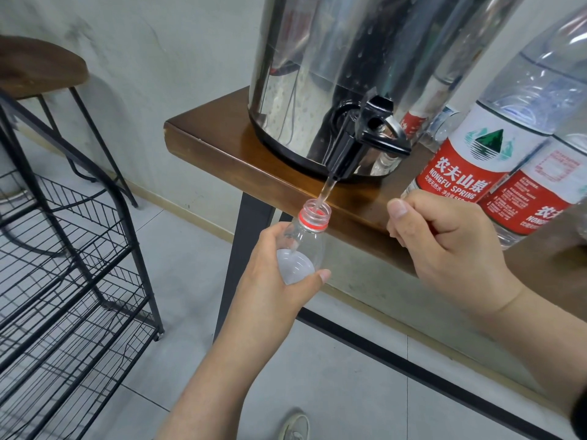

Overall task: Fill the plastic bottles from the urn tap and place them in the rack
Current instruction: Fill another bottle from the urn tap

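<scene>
My left hand [270,281] grips a clear plastic bottle [309,231] with a red neck ring and no cap. It holds the bottle tilted under the black tap [359,138] of the steel urn [349,58]. A thin stream of water runs from the spout into the bottle's mouth. To the right, my right hand [451,246] hovers by the table edge with its fingers curled round a small red thing, seemingly the bottle's cap. The black wire rack [79,265] stands on the floor at the left, and its visible shelves hold no bottles.
The urn sits on a brown wooden table [222,147] with black legs. Red-labelled water bottles [470,160] stand on the table right of the urn, just behind my right hand. A wooden stool [38,68] is behind the rack. A shoe [295,427] shows on the tiled floor.
</scene>
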Available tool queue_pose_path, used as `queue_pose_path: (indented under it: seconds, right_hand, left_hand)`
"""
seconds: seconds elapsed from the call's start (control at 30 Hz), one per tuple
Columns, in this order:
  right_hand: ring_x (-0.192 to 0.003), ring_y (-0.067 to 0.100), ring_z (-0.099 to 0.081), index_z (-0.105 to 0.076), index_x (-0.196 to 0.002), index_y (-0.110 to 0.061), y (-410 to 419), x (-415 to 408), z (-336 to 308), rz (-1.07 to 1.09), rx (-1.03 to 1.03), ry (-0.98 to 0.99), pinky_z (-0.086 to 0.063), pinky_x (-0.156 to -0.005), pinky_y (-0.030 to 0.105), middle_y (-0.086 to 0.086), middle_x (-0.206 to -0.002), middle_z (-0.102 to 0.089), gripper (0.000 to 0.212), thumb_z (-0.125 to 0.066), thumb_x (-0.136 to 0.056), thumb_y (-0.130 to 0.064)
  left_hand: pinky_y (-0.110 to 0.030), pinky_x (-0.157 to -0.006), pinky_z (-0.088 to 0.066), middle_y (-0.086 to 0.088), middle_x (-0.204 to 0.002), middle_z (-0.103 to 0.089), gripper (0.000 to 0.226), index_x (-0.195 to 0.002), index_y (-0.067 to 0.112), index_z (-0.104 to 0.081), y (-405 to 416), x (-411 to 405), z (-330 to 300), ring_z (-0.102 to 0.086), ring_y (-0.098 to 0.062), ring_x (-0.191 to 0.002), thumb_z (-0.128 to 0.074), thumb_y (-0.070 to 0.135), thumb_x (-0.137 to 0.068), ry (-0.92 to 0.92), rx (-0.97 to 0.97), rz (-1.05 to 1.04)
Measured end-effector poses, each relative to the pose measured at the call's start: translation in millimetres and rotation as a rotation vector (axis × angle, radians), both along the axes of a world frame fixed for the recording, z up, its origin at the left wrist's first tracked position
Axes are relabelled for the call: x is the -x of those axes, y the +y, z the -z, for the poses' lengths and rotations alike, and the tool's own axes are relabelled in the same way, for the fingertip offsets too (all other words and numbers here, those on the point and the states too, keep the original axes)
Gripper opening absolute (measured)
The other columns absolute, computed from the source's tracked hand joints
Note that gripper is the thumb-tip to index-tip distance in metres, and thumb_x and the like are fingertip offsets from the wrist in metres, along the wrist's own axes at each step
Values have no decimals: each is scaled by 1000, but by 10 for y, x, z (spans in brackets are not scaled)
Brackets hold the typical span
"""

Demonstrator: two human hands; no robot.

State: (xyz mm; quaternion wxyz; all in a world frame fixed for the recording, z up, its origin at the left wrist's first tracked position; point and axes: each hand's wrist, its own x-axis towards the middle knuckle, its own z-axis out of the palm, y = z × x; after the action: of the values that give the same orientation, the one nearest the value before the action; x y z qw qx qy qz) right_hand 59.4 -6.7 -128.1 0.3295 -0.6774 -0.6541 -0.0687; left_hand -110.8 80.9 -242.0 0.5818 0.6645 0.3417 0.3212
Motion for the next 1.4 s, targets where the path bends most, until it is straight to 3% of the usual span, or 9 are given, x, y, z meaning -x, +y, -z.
queue_pose_path:
  seconds: [0.3,0.43,0.6,0.77,1.2,1.4]
  right_hand:
    - [-63,17,-58,-52,-67,-25,3,12,-2,0,-10,-14,-41,-52,29,-7,-63,-57,40,-43,-102,-42]
    - [-62,16,-58,-48,-68,-34,16,23,-10,-11,-19,-28,-41,-52,28,-8,-63,-57,36,-42,-103,-42]
    - [-64,15,-58,-50,-68,-29,7,23,-3,-1,-11,-22,-40,-53,22,-11,-64,-57,37,-42,-102,-44]
    - [-63,15,-58,-51,-68,-26,11,16,-4,-8,-10,-34,-40,-53,25,-10,-64,-57,38,-43,-103,-41]
    - [-65,14,-58,-50,-69,-31,9,17,-5,-2,-5,-22,-39,-54,18,-11,-65,-56,39,-41,-102,-49]
    - [-63,15,-57,-52,-69,-27,5,15,-4,-7,-4,-20,-41,-53,25,-9,-65,-55,39,-42,-102,-44]
  left_hand:
    - [-5,-75,-39,27,-127,-49,70,-135,53,-33,-8,-2,-9,-52,-1,-114,-79,44,-83,1,12,5]
    - [-6,-72,-40,28,-125,-48,67,-127,59,-31,-12,10,-32,-50,5,-111,-79,44,-83,-6,20,16]
    - [-5,-73,-40,30,-124,-48,67,-127,59,-31,-18,26,-41,-51,4,-112,-79,44,-83,-12,19,17]
    - [-8,-77,-42,29,-123,-49,68,-129,57,-33,-4,23,-30,-52,1,-114,-80,44,-81,-18,25,15]
    - [-8,-76,-43,30,-123,-49,68,-127,59,-32,-7,30,-43,-52,3,-113,-80,45,-82,-22,21,15]
    - [-7,-74,-42,31,-122,-47,67,-124,62,-30,-8,30,-49,-50,4,-112,-80,44,-82,-22,22,22]
